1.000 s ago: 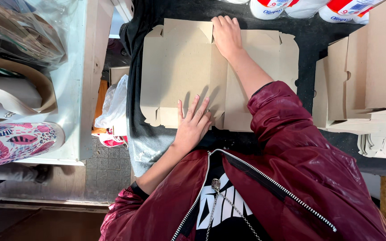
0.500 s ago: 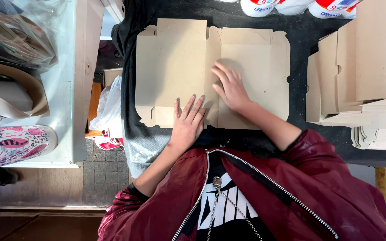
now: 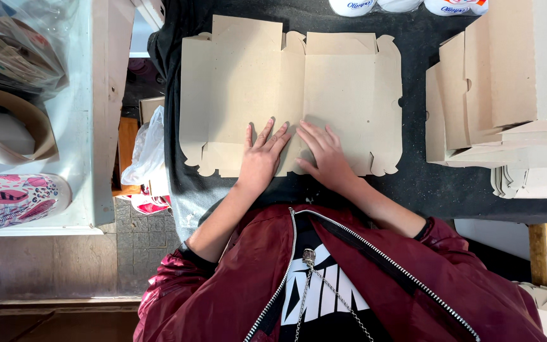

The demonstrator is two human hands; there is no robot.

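Note:
A flat, unfolded brown cardboard box blank point(image 3: 273, 82) lies spread on a dark cloth-covered table point(image 3: 425, 183). My left hand point(image 3: 262, 158) rests flat on the blank's near edge, left of the centre crease, fingers spread. My right hand point(image 3: 325, 152) lies flat beside it, just right of the crease, fingers apart and pointing toward the left hand. Neither hand grips anything. Both arms wear dark red jacket sleeves.
A stack of flat cardboard blanks point(image 3: 508, 95) sits at the right of the table. White rolls point(image 3: 406, 6) line the far edge. To the left stand a white shelf point(image 3: 90, 126), plastic bags point(image 3: 147, 152) and a patterned pink item point(image 3: 14, 199).
My right hand drew back from the blank's far edge to the near edge beside my left hand. The left hand stayed pressed near the crease.

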